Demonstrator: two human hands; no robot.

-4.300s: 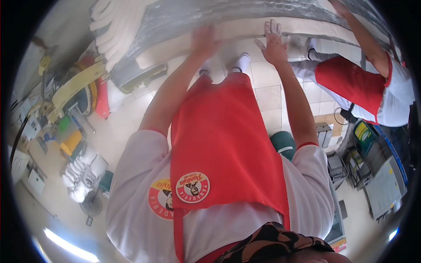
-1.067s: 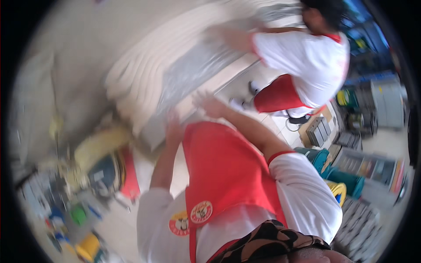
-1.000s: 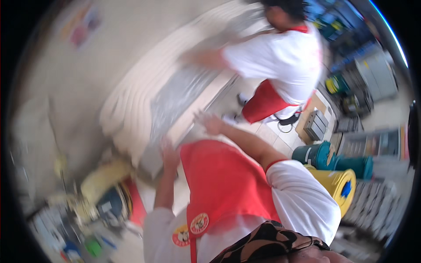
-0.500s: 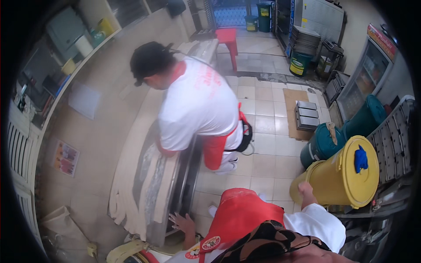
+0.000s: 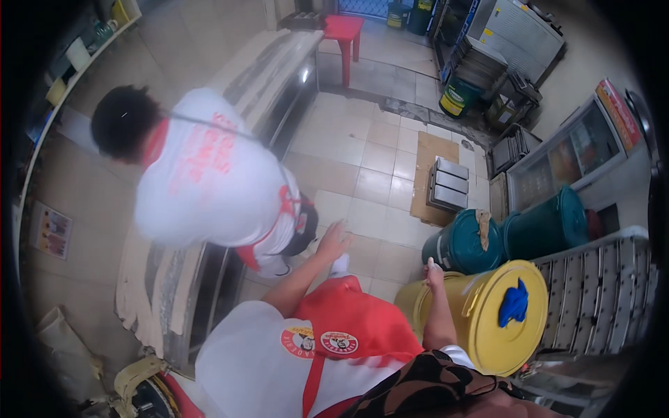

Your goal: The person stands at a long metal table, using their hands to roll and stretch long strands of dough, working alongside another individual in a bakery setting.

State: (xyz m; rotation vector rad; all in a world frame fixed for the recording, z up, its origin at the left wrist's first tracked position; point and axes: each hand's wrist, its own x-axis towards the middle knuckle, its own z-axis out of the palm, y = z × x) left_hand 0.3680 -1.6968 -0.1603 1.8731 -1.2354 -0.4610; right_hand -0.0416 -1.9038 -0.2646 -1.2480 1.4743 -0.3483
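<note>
My left hand is raised in front of my red apron, its fingers stretched out and holding nothing. It is nearest to the co-worker in a white shirt and black cap, who bends over the long table at the left. My right hand hangs beside the yellow lidded bin, its fingers loosely extended and pale at the tips; I see nothing in it. Long pale strips of dough lie along the table. The co-worker's hands are hidden by their body.
Two green bins stand beyond the yellow one, on whose lid lies a blue cloth. Metal pans rest on cardboard on the tiled floor. At right are a glass-door fridge and stacked trays. A red stool stands far back.
My left hand has risen away from the table edge to in front of me. My right hand has shifted along the yellow bin. The view has turned, and the co-worker appears further left.
</note>
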